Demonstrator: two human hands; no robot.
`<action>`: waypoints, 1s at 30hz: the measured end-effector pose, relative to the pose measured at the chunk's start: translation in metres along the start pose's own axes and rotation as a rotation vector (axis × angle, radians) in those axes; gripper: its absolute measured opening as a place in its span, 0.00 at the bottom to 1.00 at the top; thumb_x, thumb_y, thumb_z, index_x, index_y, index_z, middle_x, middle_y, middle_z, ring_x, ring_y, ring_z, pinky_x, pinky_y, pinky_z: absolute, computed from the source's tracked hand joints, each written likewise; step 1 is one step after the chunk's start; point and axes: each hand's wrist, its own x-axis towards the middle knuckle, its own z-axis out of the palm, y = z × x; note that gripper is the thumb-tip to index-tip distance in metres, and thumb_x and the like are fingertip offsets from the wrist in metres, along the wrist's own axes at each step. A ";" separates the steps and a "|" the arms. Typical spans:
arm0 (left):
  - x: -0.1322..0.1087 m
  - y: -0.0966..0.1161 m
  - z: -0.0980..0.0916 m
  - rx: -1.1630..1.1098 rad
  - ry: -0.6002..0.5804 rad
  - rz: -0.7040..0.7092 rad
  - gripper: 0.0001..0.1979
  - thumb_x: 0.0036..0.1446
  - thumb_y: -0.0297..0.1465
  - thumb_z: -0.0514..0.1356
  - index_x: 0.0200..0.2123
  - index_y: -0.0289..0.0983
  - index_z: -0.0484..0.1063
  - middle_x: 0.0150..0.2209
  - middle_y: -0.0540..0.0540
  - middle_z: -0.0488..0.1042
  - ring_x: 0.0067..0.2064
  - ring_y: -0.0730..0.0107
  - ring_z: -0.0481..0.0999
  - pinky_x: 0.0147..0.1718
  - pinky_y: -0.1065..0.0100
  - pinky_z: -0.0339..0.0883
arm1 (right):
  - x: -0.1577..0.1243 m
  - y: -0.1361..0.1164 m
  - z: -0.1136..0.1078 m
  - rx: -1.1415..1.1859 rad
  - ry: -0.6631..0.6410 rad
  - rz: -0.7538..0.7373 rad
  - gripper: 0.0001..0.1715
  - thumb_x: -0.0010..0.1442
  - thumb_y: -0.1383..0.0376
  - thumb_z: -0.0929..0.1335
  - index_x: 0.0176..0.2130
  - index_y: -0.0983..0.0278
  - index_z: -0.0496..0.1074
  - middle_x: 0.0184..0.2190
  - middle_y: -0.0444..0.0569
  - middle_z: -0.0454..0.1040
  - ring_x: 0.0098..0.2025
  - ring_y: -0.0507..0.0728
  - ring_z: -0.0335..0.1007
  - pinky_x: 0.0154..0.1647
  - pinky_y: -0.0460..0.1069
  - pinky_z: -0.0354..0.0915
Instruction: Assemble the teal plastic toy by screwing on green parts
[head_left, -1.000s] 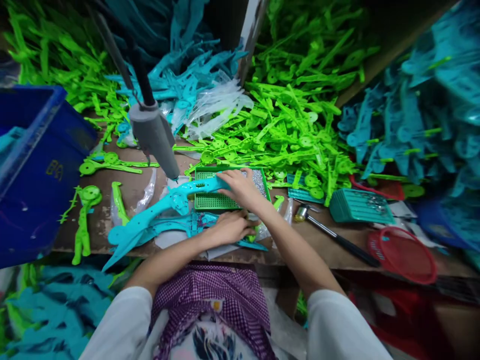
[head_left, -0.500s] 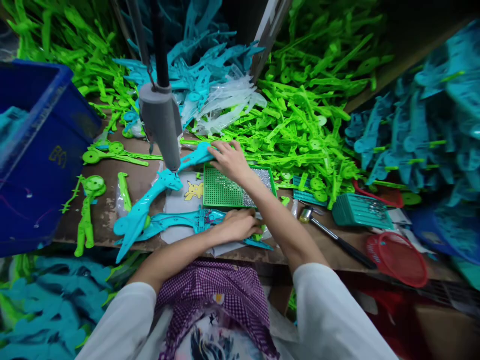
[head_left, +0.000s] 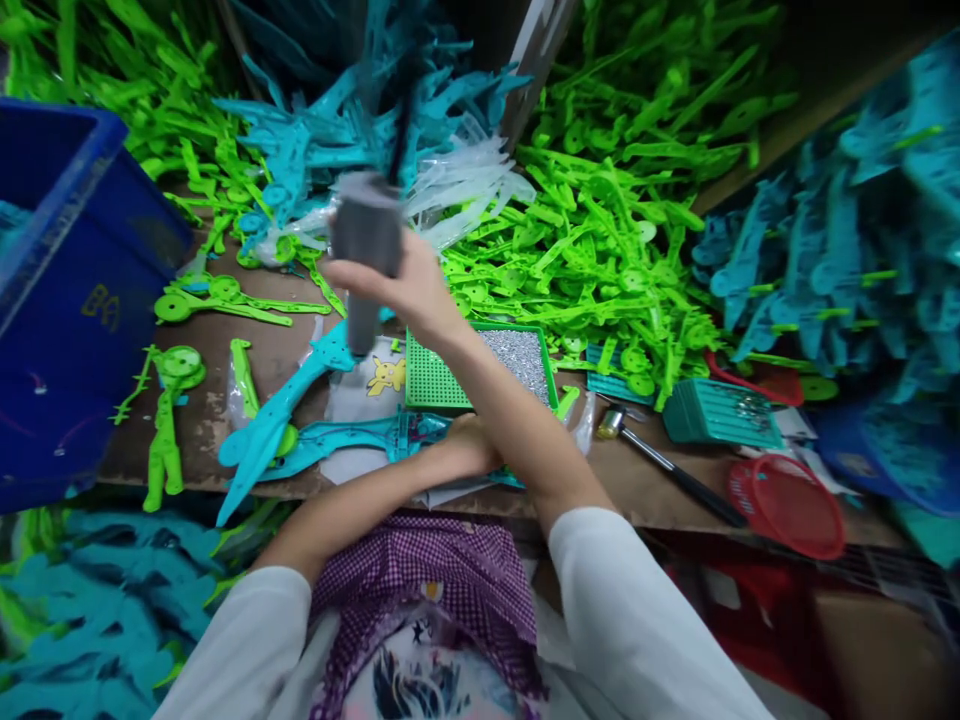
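My right hand [head_left: 409, 285] is wrapped round the grey body of a hanging electric screwdriver [head_left: 366, 225], which is blurred. The tool's lower tip points down by the upper end of a blue plastic part [head_left: 274, 415] lying slantwise. Another long blue plastic part [head_left: 352, 438] lies flat along the table's front. My left hand [head_left: 471, 445] is closed over its right portion, with the fingertips hidden behind my right forearm. Just beyond that part stands a green tray [head_left: 553, 375] holding many small silver screws [head_left: 517, 358].
Heaps of green plastic parts [head_left: 600, 250] and blue parts [head_left: 330, 130] fill the back. A blue crate [head_left: 90, 260] stands left. At right lie a hammer [head_left: 667, 475], a teal tray [head_left: 720, 425] and a red basket [head_left: 795, 510]. Loose green pieces [head_left: 165, 440] lie at left.
My right hand has left the blue piece behind the tray and moved up and left onto the screwdriver. The screwdriver has shifted right. My left hand stays on the front blue part.
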 end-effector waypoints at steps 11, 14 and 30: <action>-0.001 0.004 -0.003 0.176 -0.019 0.089 0.17 0.66 0.40 0.52 0.55 0.47 0.72 0.45 0.44 0.70 0.48 0.60 0.72 0.40 0.65 0.64 | -0.093 0.040 -0.107 -0.155 0.522 -0.003 0.22 0.49 0.44 0.71 0.31 0.59 0.72 0.22 0.40 0.70 0.24 0.51 0.69 0.27 0.49 0.68; 0.000 0.005 -0.003 0.175 -0.023 0.091 0.17 0.66 0.40 0.52 0.55 0.47 0.72 0.44 0.44 0.70 0.47 0.61 0.72 0.39 0.65 0.64 | -0.096 0.046 -0.106 -0.129 0.516 0.006 0.27 0.52 0.39 0.66 0.30 0.59 0.71 0.17 0.39 0.65 0.19 0.51 0.66 0.23 0.49 0.66; -0.001 0.005 -0.004 0.170 -0.033 0.106 0.17 0.67 0.40 0.51 0.55 0.48 0.71 0.44 0.44 0.70 0.46 0.61 0.72 0.40 0.64 0.65 | -0.096 0.066 -0.109 -0.080 0.631 -0.017 0.35 0.51 0.32 0.57 0.26 0.59 0.65 0.14 0.37 0.58 0.14 0.50 0.60 0.15 0.47 0.58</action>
